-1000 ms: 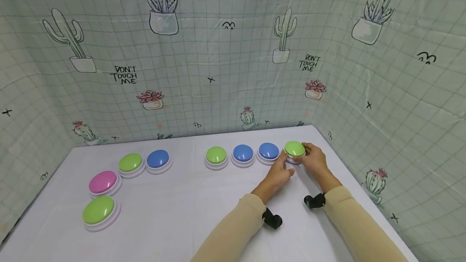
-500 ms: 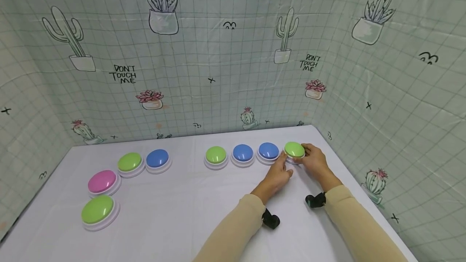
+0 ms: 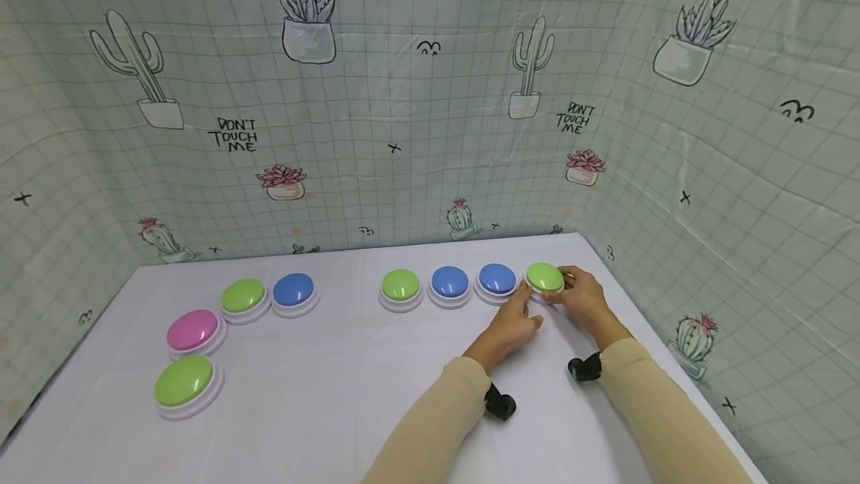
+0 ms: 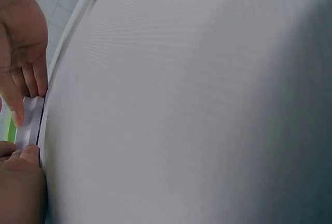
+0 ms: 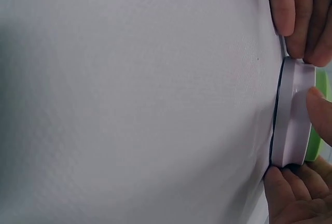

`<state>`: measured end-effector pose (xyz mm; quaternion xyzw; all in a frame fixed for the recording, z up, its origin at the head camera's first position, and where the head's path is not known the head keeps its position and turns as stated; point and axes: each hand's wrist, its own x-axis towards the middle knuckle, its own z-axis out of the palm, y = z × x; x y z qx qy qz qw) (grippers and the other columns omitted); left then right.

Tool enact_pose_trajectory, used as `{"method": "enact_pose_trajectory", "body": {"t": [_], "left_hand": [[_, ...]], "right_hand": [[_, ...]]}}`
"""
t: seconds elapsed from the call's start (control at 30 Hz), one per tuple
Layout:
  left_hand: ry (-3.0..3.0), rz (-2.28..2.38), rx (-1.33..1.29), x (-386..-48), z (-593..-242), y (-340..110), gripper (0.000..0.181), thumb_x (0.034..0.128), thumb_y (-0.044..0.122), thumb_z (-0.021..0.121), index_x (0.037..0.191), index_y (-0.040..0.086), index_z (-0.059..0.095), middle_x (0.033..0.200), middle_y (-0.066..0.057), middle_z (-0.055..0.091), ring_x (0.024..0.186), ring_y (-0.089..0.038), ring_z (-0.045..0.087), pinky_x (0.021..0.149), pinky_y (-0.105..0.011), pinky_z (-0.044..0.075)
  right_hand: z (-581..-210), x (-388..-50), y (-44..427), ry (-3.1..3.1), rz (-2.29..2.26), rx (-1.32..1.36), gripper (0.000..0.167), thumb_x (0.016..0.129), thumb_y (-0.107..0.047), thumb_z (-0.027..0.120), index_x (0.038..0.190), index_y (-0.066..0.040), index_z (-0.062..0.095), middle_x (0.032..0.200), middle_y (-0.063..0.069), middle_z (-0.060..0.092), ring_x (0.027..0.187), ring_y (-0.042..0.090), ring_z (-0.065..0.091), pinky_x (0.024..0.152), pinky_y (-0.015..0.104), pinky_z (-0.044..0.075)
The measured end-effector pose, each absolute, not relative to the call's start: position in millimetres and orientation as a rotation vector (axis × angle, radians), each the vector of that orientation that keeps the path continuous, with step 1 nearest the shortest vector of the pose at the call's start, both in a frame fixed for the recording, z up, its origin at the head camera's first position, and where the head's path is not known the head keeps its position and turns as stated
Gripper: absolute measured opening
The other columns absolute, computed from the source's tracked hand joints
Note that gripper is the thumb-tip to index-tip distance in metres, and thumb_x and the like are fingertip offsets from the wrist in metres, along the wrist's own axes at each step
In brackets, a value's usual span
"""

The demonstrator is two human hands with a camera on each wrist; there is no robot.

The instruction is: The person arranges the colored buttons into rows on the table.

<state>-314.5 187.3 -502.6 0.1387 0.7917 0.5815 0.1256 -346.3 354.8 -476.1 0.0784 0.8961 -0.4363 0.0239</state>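
Up near the back right corner of the tabletop (image 3: pixel 349 394), both hands on the green button (image 3: pixel 545 275)! My right hand (image 3: pixel 584 296) has it pinched, thumb on the front of the base, fingers at its right side. My left hand (image 3: pixel 508 329) grips nothing: fingers fairly straight, tips against the base's left side, thumb standing clear.

Along the back edge, the row reads first green (image 3: pixel 401 284), first blue (image 3: pixel 450 281), second blue (image 3: pixel 497 278), then mine at the right end. I'd call this one as good as placed: in line, apparently flat, but not yet released. Whether its base touches second blue I can't tell; my fingertips crowd that gap.

Well apart, towards the left edge, four more sit untouched: far blue (image 3: pixel 293 289), far green (image 3: pixel 243 295), pink (image 3: pixel 192 329), near green (image 3: pixel 184 380). Nothing there looks half-done.
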Motion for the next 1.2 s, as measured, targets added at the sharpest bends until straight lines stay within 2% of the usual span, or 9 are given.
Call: {"method": "enact_pose_trajectory", "body": {"t": [0.13, 0.3, 0.53, 0.7, 0.93, 1.03, 1.2], "left_hand": [[2.324, 1.682, 0.423, -314, -501, 183, 0.070, 0.0986, 0.007, 0.063, 0.162, 0.000, 0.034, 0.174, -0.006, 0.022, 0.158, -0.020, 0.025, 0.126, -0.028, 0.026], [2.349, 1.630, 0.423, -314, -497, 178, 0.070, 0.1002, 0.011, 0.064, 0.163, 0.002, 0.034, 0.174, -0.004, 0.023, 0.156, -0.020, 0.030, 0.126, -0.028, 0.027], [2.330, 1.658, 0.401, -313, -494, 170, 0.071, 0.1001, 0.013, 0.067, 0.163, 0.004, 0.035, 0.173, -0.003, 0.025, 0.155, -0.018, 0.031, 0.126, -0.026, 0.026], [2.308, 1.684, 0.380, -310, -490, 163, 0.070, 0.1012, 0.014, 0.066, 0.163, 0.006, 0.035, 0.171, -0.002, 0.031, 0.152, -0.021, 0.038, 0.126, -0.030, 0.029], [2.164, 1.765, 0.343, -298, -493, 147, 0.067, 0.1018, 0.014, 0.066, 0.162, 0.002, 0.037, 0.169, -0.010, 0.035, 0.152, -0.028, 0.039, 0.127, -0.038, 0.029], [2.140, 1.727, 0.338, -292, -494, 139, 0.067, 0.1018, 0.018, 0.067, 0.161, 0.005, 0.040, 0.168, -0.010, 0.037, 0.152, -0.029, 0.039, 0.127, -0.040, 0.030], [2.125, 1.618, 0.369, -283, -493, 124, 0.072, 0.1015, 0.028, 0.070, 0.164, 0.016, 0.036, 0.168, -0.008, 0.037, 0.155, -0.025, 0.035, 0.127, -0.041, 0.030]], "right_hand": [[-474, -348, 353, 2.804, -1.263, 0.213, 0.075, 0.093, -0.012, 0.079, 0.153, 0.010, 0.039, 0.156, 0.032, 0.041, 0.150, 0.051, 0.031, 0.123, 0.062, 0.028], [-468, -351, 353, 2.846, -1.124, 0.144, 0.075, 0.093, -0.016, 0.079, 0.151, 0.011, 0.039, 0.152, 0.034, 0.044, 0.148, 0.054, 0.031, 0.122, 0.066, 0.028], [-468, -356, 350, 2.819, -1.121, 0.129, 0.079, 0.095, -0.018, 0.077, 0.154, 0.012, 0.035, 0.156, 0.035, 0.039, 0.150, 0.054, 0.027, 0.123, 0.066, 0.025], [-466, -359, 347, 2.805, -1.150, 0.148, 0.080, 0.096, -0.020, 0.077, 0.156, 0.011, 0.033, 0.160, 0.034, 0.035, 0.151, 0.053, 0.025, 0.124, 0.065, 0.025], [-470, -356, 348, 2.785, -1.148, 0.161, 0.081, 0.097, -0.023, 0.077, 0.156, 0.011, 0.033, 0.159, 0.034, 0.035, 0.150, 0.053, 0.027, 0.124, 0.064, 0.026], [-474, -355, 351, 2.787, -1.143, 0.128, 0.085, 0.096, -0.026, 0.077, 0.156, 0.013, 0.031, 0.159, 0.036, 0.034, 0.150, 0.054, 0.028, 0.124, 0.065, 0.026], [-478, -351, 349, 2.867, -1.079, 0.161, 0.102, 0.094, -0.039, 0.077, 0.159, 0.015, 0.020, 0.161, 0.040, 0.026, 0.149, 0.057, 0.025, 0.123, 0.067, 0.025]]}}
